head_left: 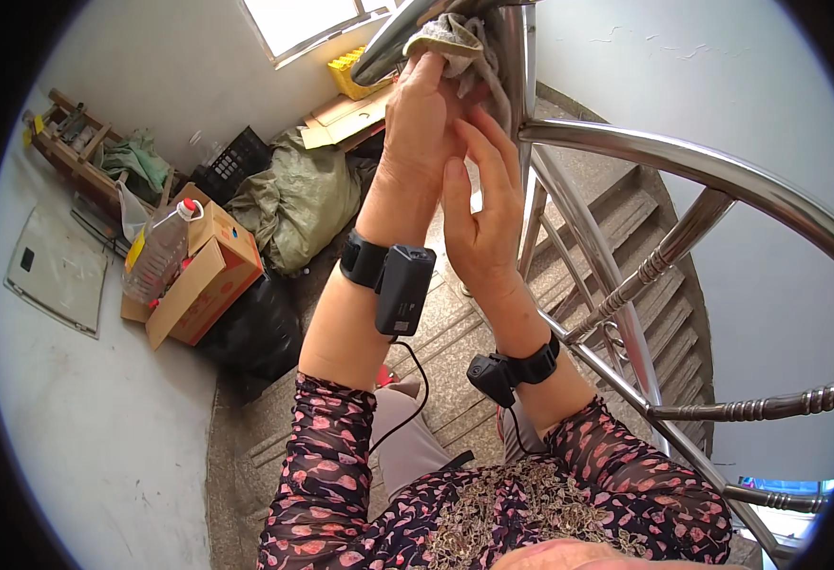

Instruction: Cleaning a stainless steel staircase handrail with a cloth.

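A greyish cloth with a yellow-green edge is bunched against the metal stair railing at the top of the view. Raised highest, my left hand is closed on this cloth, its fingertips partly hidden by the folds. Just below and to its right is my right hand, fingers stretched out and thumb apart. Its fingertips come close to the left palm and the cloth's hanging end; whether they touch I cannot tell. Nothing shows in the right hand. Both wrists carry black strapped devices with cables.
Stone steps descend at the right behind shiny curved rails. At the left stand a cardboard box with a large plastic bottle, a green sack, a black crate and a wooden frame. A yellow basket sits farther back.
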Motion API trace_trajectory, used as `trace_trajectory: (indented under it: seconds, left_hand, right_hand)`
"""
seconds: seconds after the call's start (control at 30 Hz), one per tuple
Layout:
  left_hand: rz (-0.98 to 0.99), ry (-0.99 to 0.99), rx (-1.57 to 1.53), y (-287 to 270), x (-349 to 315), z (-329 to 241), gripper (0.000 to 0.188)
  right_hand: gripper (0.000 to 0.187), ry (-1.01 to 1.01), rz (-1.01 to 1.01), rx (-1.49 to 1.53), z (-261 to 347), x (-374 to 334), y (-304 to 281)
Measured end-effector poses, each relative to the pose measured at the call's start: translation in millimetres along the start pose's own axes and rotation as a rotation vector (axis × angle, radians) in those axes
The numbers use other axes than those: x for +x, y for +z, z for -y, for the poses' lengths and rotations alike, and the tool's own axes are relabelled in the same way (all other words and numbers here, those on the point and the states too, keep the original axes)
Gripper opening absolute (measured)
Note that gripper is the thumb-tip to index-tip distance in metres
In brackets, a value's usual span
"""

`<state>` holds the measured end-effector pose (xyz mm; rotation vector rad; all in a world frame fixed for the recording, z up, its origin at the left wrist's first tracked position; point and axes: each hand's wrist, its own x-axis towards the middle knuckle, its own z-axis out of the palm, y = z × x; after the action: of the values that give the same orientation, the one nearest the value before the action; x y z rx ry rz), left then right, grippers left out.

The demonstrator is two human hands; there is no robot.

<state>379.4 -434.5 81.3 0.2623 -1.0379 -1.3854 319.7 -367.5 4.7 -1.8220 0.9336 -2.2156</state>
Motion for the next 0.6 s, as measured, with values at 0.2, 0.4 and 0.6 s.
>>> trace_trajectory:
  seconds: [0.2, 0.4, 0.6]
  left_hand:
    - [-0.1, -0.039, 0.571, 14.5, 20.2, -8.6, 0.019]
    - [-0.082, -0.048, 0.699, 30.8, 22.1, -19.9, 0.017]
    - [-0.039, 0.197, 0.75, 34.4, 5.0, -12.9, 0.02]
  right_hand:
    - [0.031, 0.004, -0.108, 0.038, -23.3, -0.5, 18.9]
    - [0.034, 0.147, -0.125, 0.057, -24.7, 7.8, 17.8]
    - [0.041, 0.188, -0.126, 0.189, -8.9, 12.5, 15.4]
